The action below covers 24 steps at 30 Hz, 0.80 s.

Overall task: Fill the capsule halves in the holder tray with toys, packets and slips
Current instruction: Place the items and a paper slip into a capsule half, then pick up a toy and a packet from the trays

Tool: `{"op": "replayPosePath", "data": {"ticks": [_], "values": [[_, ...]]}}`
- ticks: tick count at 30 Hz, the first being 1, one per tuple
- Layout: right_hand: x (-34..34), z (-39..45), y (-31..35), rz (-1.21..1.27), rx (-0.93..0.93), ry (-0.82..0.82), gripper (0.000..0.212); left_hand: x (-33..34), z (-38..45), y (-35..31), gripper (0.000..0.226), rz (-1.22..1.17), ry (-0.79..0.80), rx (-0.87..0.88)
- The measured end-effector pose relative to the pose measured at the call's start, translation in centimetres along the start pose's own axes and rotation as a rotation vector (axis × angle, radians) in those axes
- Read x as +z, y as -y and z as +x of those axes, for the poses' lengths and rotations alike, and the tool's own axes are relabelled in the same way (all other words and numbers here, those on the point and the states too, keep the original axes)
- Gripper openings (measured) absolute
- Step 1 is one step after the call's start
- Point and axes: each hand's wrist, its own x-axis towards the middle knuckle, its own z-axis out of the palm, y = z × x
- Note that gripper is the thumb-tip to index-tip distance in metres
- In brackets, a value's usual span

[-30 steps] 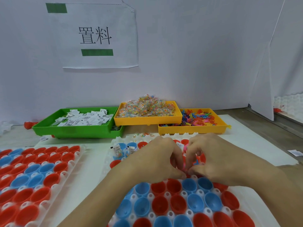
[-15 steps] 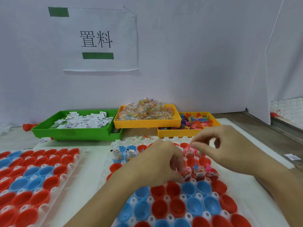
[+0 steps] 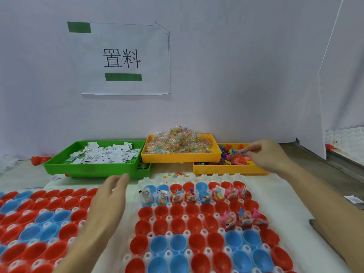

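From the head camera, the right hand [image 3: 266, 154] reaches over the far-right yellow bin [image 3: 230, 169] of coloured plastic toys [image 3: 234, 154], its fingers [image 3: 248, 149] bent down into the heap; whether they already pinch a piece I cannot tell. The left hand [image 3: 111, 196] hovers above the table [image 3: 307, 201] between the two holder trays, fingers relaxed and holding nothing.

The near holder tray [image 3: 197, 177] carries red and blue capsule halves [image 3: 177, 243]. Its far row and three cups at the right of the third row already hold toys, packets and slips; the rest stand unfilled.

The toys look small, thin and rigid, very light, with prongs that likely snag neighbours, so a fingertip pinch on one limb and a slight shake should free a single piece. The packets [image 3: 180, 142] in the middle yellow bin look like slick, crinkly film, best nipped by an edge. The paper slips [image 3: 104, 155] in the green bin [image 3: 94, 170] are flat and flimsy, apt to cling together; sliding one off the pile should help.
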Motion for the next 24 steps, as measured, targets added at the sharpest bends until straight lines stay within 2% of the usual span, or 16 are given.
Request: {"op": "replayPosePath", "data": {"ticks": [3, 6, 9, 12, 17, 24], "values": [[1.9, 2.2, 1.2, -0.125, -0.068, 0.155, 0.016, 1.0, -0.6, 1.0, 0.032, -0.164, 0.005, -0.125], [3.4, 3.7, 1.8, -0.221, -0.068, 0.255, 0.019, 1.6, -1.3, 0.9, 0.037, -0.205, -0.054, -0.139], [4.3, 4.6, 1.9, -0.263, -0.037, 0.279, 0.022, 1.6, -1.2, 1.0, 0.037, -0.238, -0.074, -0.134], [4.9, 5.1, 1.8, -0.267, -0.016, 0.242, 0.017, 1.9, -0.8, 1.5, 0.027, -0.253, -0.083, -0.114], [5.2, 4.7, 0.4, -0.174, 0.003, 0.112, 0.018, 1.9, -0.7, 1.5, 0.027, -0.274, -0.092, -0.110], [4.8, 4.0, -1.2, 0.152, 0.035, -0.058, 0.017, 1.8, -0.8, 1.4, 0.026, -0.262, -0.083, -0.107]]}}
